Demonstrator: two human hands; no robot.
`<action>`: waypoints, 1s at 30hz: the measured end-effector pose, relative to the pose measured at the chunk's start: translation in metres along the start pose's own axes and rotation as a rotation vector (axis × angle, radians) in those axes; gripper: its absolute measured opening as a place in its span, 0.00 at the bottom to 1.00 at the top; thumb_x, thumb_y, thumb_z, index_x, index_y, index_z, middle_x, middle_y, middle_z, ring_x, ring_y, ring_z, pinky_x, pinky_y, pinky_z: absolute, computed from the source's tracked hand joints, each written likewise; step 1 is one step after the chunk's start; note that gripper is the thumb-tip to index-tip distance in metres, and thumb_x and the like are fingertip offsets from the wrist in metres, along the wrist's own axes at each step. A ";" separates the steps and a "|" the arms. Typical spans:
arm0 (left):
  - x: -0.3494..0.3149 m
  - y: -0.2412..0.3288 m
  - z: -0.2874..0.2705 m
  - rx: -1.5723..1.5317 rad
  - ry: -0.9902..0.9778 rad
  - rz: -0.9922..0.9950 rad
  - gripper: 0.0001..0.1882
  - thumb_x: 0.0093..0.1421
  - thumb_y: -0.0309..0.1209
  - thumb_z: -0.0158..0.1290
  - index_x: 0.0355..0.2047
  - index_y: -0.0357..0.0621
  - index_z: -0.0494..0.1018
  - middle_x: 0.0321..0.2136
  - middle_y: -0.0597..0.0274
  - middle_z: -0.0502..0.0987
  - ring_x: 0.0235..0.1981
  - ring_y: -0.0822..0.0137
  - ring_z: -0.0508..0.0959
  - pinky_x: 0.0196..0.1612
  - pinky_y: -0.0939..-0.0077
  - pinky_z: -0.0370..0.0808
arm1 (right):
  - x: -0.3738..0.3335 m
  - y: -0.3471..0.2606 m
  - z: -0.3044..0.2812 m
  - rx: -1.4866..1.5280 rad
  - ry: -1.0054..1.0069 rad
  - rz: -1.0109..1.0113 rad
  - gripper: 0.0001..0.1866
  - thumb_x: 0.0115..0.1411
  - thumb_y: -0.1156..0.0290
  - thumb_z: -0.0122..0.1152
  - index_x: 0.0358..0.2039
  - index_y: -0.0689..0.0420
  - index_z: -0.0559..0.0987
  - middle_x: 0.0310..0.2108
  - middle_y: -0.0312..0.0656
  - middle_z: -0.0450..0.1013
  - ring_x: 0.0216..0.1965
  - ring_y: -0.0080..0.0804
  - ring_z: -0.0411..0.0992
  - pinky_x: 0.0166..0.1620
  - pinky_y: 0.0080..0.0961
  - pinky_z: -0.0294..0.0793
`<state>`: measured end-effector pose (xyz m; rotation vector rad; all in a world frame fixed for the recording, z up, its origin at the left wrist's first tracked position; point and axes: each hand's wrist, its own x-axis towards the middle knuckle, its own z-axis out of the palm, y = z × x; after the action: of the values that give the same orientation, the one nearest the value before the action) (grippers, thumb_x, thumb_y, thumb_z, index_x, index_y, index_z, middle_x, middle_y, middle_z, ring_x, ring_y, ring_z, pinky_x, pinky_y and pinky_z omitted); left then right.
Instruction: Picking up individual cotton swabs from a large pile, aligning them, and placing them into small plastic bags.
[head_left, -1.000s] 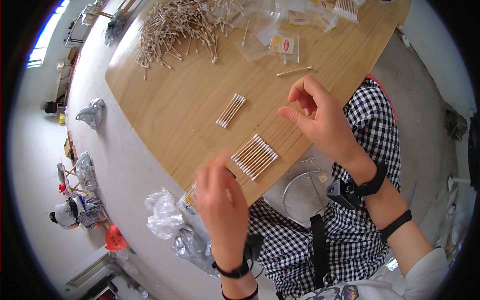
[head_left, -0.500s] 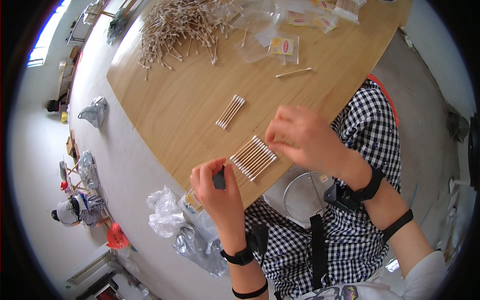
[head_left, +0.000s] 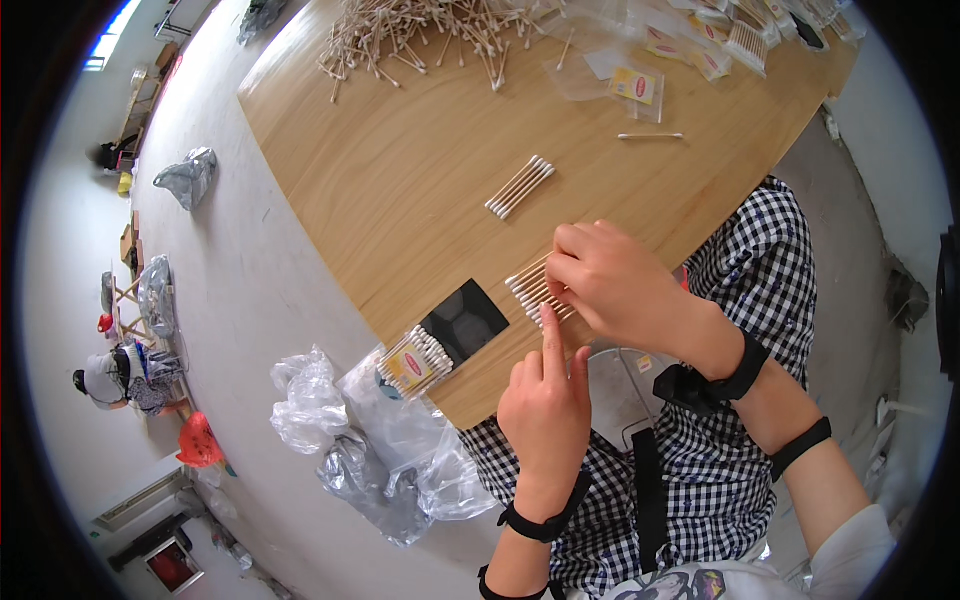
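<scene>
A row of cotton swabs (head_left: 528, 287) with wooden sticks lies near the front edge of the wooden table (head_left: 400, 180). My right hand (head_left: 610, 285) lies over that row, fingers curled on the swabs. My left hand (head_left: 548, 400) points its index finger up against the near end of the same row. A second small row of swabs (head_left: 520, 186) sits farther out on the table. A black square object (head_left: 465, 320) lies to the left of the hands, beside a filled small bag of swabs (head_left: 415, 362) at the table edge.
A big loose pile of swabs (head_left: 420, 30) covers the far end of the table, with several small clear bags (head_left: 640, 85) and one single swab (head_left: 650, 136) to its right. Crumpled plastic bags (head_left: 380, 450) lie on the floor at the left. A person (head_left: 115, 380) sits far left.
My left hand has put down the black object and moved right to the swab row. My right hand has come down from above the table onto the row.
</scene>
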<state>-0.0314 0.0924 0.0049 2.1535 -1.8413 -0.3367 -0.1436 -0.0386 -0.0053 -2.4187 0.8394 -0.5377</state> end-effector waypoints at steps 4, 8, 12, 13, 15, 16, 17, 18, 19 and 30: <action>-0.002 0.003 0.003 0.096 -0.030 0.015 0.33 0.61 0.37 0.59 0.65 0.39 0.65 0.21 0.63 0.68 0.22 0.65 0.71 0.22 0.70 0.69 | -0.001 0.001 -0.003 -0.067 -0.048 -0.014 0.08 0.47 0.74 0.63 0.27 0.61 0.75 0.32 0.45 0.69 0.39 0.41 0.70 0.44 0.33 0.69; -0.004 0.007 0.003 0.178 -0.058 0.024 0.36 0.59 0.38 0.60 0.65 0.38 0.64 0.23 0.64 0.67 0.22 0.67 0.71 0.21 0.72 0.69 | 0.002 -0.001 0.000 -0.190 -0.074 -0.061 0.08 0.48 0.73 0.62 0.27 0.62 0.75 0.32 0.45 0.69 0.39 0.40 0.70 0.44 0.32 0.69; -0.003 0.010 0.004 0.217 -0.061 0.066 0.39 0.58 0.39 0.60 0.65 0.34 0.62 0.23 0.64 0.67 0.23 0.68 0.72 0.22 0.74 0.70 | 0.000 -0.002 -0.009 -0.251 -0.048 -0.056 0.09 0.48 0.72 0.62 0.27 0.62 0.74 0.32 0.45 0.69 0.39 0.39 0.69 0.43 0.32 0.69; -0.002 0.012 0.004 0.224 -0.077 0.074 0.40 0.57 0.40 0.61 0.65 0.33 0.61 0.23 0.64 0.67 0.24 0.68 0.72 0.22 0.74 0.70 | -0.001 -0.002 -0.014 -0.249 -0.056 -0.033 0.09 0.47 0.72 0.62 0.28 0.62 0.74 0.32 0.46 0.68 0.39 0.39 0.69 0.43 0.32 0.69; 0.001 0.010 0.002 0.237 -0.096 0.074 0.41 0.57 0.40 0.61 0.66 0.32 0.60 0.23 0.64 0.68 0.24 0.68 0.73 0.22 0.74 0.71 | -0.002 -0.003 -0.027 -0.237 -0.057 0.004 0.08 0.49 0.72 0.61 0.28 0.62 0.73 0.32 0.46 0.68 0.39 0.40 0.69 0.43 0.33 0.69; 0.002 0.008 0.001 0.248 -0.114 0.072 0.43 0.57 0.41 0.61 0.66 0.32 0.58 0.23 0.63 0.68 0.24 0.67 0.73 0.23 0.73 0.71 | -0.004 -0.003 -0.035 -0.227 -0.061 0.039 0.07 0.51 0.73 0.60 0.29 0.62 0.73 0.33 0.46 0.67 0.38 0.41 0.69 0.43 0.33 0.69; 0.004 0.006 -0.003 0.253 -0.118 0.072 0.43 0.57 0.41 0.61 0.66 0.32 0.58 0.23 0.63 0.68 0.24 0.67 0.73 0.23 0.73 0.71 | -0.005 -0.004 -0.046 -0.221 -0.060 0.040 0.07 0.51 0.73 0.60 0.29 0.62 0.73 0.33 0.46 0.67 0.38 0.41 0.69 0.43 0.33 0.69; 0.005 0.005 -0.006 0.225 -0.128 0.070 0.44 0.57 0.42 0.62 0.67 0.32 0.57 0.24 0.63 0.70 0.24 0.66 0.74 0.23 0.72 0.72 | -0.013 -0.004 -0.061 -0.186 0.021 0.135 0.06 0.53 0.74 0.58 0.29 0.62 0.73 0.33 0.45 0.67 0.39 0.42 0.69 0.43 0.34 0.69; 0.006 0.004 -0.009 0.200 -0.138 0.067 0.45 0.56 0.42 0.62 0.67 0.32 0.56 0.24 0.62 0.71 0.24 0.66 0.75 0.24 0.71 0.72 | -0.022 -0.002 -0.076 -0.148 0.101 0.228 0.04 0.55 0.76 0.57 0.30 0.62 0.73 0.34 0.45 0.67 0.39 0.43 0.68 0.44 0.35 0.69; 0.029 -0.030 -0.035 -0.205 0.198 -0.098 0.20 0.60 0.22 0.57 0.54 0.41 0.73 0.23 0.65 0.67 0.23 0.70 0.67 0.27 0.73 0.66 | -0.190 0.097 -0.156 -0.325 0.287 0.885 0.05 0.58 0.78 0.58 0.34 0.62 0.72 0.33 0.40 0.66 0.34 0.32 0.66 0.41 0.26 0.68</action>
<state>0.0139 0.0701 0.0270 2.0598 -1.5285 -0.3061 -0.4062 -0.0324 0.0239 -1.9396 2.0882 -0.4042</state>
